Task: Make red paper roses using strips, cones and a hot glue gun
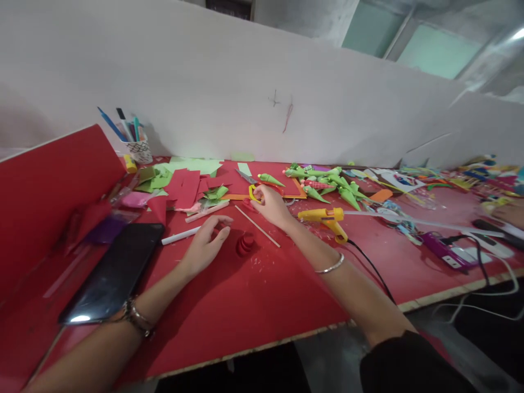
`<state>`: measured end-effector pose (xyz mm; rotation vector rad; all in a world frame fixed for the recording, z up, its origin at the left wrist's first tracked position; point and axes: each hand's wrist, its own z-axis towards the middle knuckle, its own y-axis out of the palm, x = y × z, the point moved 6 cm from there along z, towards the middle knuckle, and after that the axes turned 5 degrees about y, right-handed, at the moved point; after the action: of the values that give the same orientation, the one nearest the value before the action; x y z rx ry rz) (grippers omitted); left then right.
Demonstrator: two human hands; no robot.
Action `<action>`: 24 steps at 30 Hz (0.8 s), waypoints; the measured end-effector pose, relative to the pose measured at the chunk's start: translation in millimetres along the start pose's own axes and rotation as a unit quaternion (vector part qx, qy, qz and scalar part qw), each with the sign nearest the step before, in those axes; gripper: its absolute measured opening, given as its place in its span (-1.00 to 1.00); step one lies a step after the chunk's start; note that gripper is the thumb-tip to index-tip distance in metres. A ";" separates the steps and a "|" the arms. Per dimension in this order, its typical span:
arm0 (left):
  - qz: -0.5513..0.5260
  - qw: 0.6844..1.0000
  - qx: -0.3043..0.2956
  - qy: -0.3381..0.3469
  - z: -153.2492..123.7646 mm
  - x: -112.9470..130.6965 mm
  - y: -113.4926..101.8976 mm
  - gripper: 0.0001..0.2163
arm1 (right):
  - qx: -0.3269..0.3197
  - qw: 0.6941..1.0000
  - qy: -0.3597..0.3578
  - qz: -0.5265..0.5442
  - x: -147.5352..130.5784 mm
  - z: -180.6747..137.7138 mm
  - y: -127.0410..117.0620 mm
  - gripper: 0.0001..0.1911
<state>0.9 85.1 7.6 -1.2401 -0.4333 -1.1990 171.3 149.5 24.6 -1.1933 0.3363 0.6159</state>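
Head cam: right hand (270,206) has got the scissors (252,193) pinched by the yellow handle, blades aimed at 11 o'clock, glue gun (325,215) off at its 3. Left hand (207,243) is loosely curled, nothing in it, red coil (244,245) at its 3 o'clock, phone (117,270) around 8

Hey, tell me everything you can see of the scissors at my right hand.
The scissors have grey, metal-looking blades and a yellow loop handle, likely plastic. The blades point away toward the wall and to the left, above the red surface. Your right hand is curled at the handle, hiding part of it. Whether the blades are fully closed is too small to tell.
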 end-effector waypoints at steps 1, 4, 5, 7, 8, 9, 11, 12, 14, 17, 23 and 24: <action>0.000 1.000 0.002 0.000 0.0 0.2 -0.3 -0.81 | -0.005 1.000 0.000 -0.010 2.0 5.6 5.5 -0.78; 0.001 1.000 0.004 0.000 0.3 0.1 -0.4 -0.81 | -0.018 0.999 -0.004 -0.040 3.9 15.5 20.4 -0.82; 0.000 1.000 0.006 0.000 0.5 -0.1 -0.4 -0.81 | -0.020 0.999 -0.004 -0.050 3.3 17.2 23.8 -0.87; -0.002 1.000 0.013 -0.002 1.2 -0.6 -1.0 -0.81 | -0.022 0.998 -0.006 -0.064 -0.1 18.9 27.1 -0.96; -0.003 1.000 0.018 -0.003 1.5 -0.8 -1.6 -0.81 | -0.021 0.997 -0.008 -0.068 -3.0 19.1 26.7 -0.95; -0.004 1.000 0.024 -0.004 1.7 -1.0 -2.3 -0.82 | -0.020 0.997 -0.014 -0.069 -7.1 18.6 24.8 -0.91; -0.007 0.999 0.036 -0.007 1.8 -1.1 -4.1 -0.82 | -0.021 0.997 -0.037 -0.063 -18.2 14.2 17.6 -0.87; -0.009 0.999 0.041 -0.007 1.5 -0.8 -4.9 -0.81 | -0.023 0.997 -0.054 -0.056 -24.9 9.8 12.4 -0.87; -0.016 0.998 0.052 -0.004 0.2 0.6 -6.3 -0.80 | -0.032 0.994 -0.093 -0.038 -39.1 -4.1 0.6 -0.88; -0.054 0.997 0.058 0.012 -2.7 5.1 -6.2 -0.78 | -0.034 0.989 -0.146 -0.006 -56.4 -33.0 -18.3 -0.89; -0.190 0.979 -0.054 0.044 -10.7 18.8 10.3 -0.64 | 0.059 0.951 -0.301 0.046 -78.0 -80.3 -44.0 -0.88; -0.206 0.975 -0.070 0.046 -12.0 20.3 12.7 -0.61 | 0.072 0.946 -0.313 0.039 -79.1 -83.5 -44.5 -0.87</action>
<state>15.6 63.6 13.7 -1.2431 -0.5641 -1.6565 142.0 39.9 73.0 -0.7930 -0.1121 0.9848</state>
